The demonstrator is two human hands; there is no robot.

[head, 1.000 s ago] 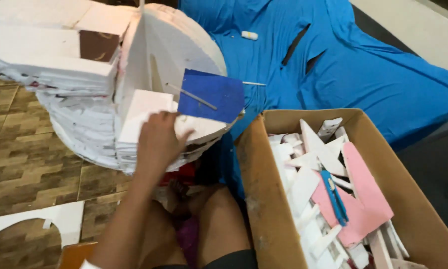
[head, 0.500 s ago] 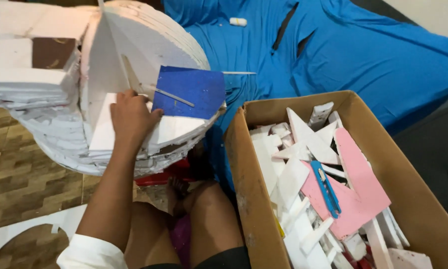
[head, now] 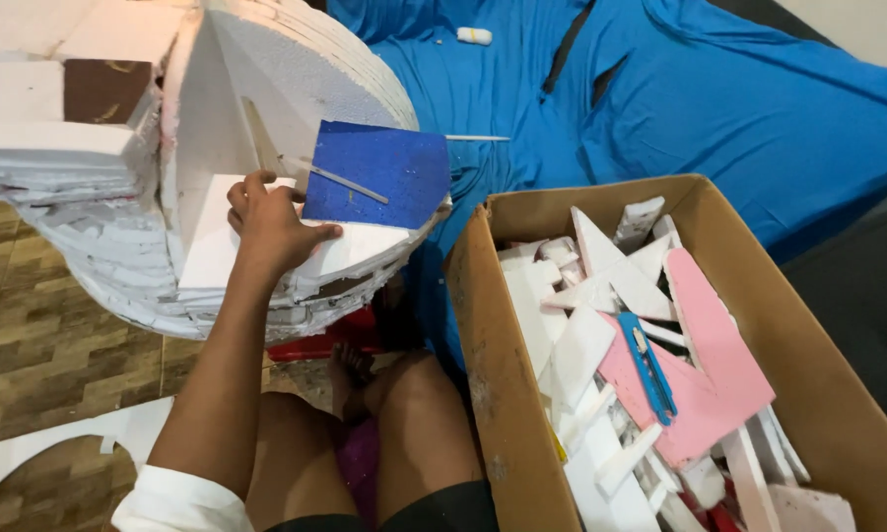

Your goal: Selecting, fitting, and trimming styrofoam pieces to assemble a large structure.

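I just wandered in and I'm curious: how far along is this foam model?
Done: the round white layered foam structure stands built, a blue glittery square sheet lying on it. In hand: the left hand presses a white foam piece. Left: foam offcuts and a blue cutter fill the cardboard box.

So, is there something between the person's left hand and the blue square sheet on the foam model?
Nothing visible stands between them. The left hand rests on the white foam model, and its thumb tip seems to reach the lower left edge of the blue sheet. A thin stick lies across the sheet, not in the way.
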